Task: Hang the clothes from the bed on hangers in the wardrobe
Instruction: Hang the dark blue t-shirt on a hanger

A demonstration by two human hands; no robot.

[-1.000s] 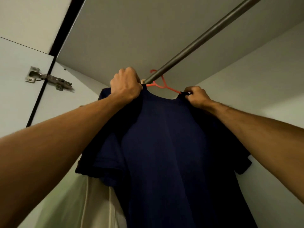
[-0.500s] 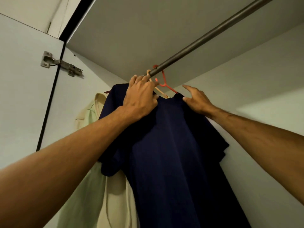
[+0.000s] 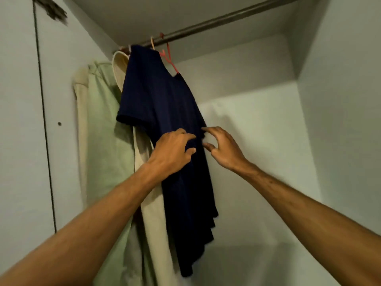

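Observation:
A navy T-shirt (image 3: 165, 104) hangs on a red hanger (image 3: 169, 56) from the metal wardrobe rail (image 3: 216, 20). My left hand (image 3: 172, 152) lies over the shirt's front at mid-height, fingers loosely spread and touching the cloth. My right hand (image 3: 221, 148) hovers at the shirt's right edge, fingers apart and relaxed, holding nothing; its fingertips are next to the right sleeve hem.
Left of the navy shirt hang a cream garment (image 3: 154, 213) and a pale green garment (image 3: 103, 124), packed against the wardrobe's left wall (image 3: 59, 89). To the right stretches bare rail, with the white back wall (image 3: 257, 141) and right side wall (image 3: 346, 120).
Both hands have dropped from the hanger and collar down to the shirt's middle. The view has pulled back and tilted down, showing the whole hanging shirt.

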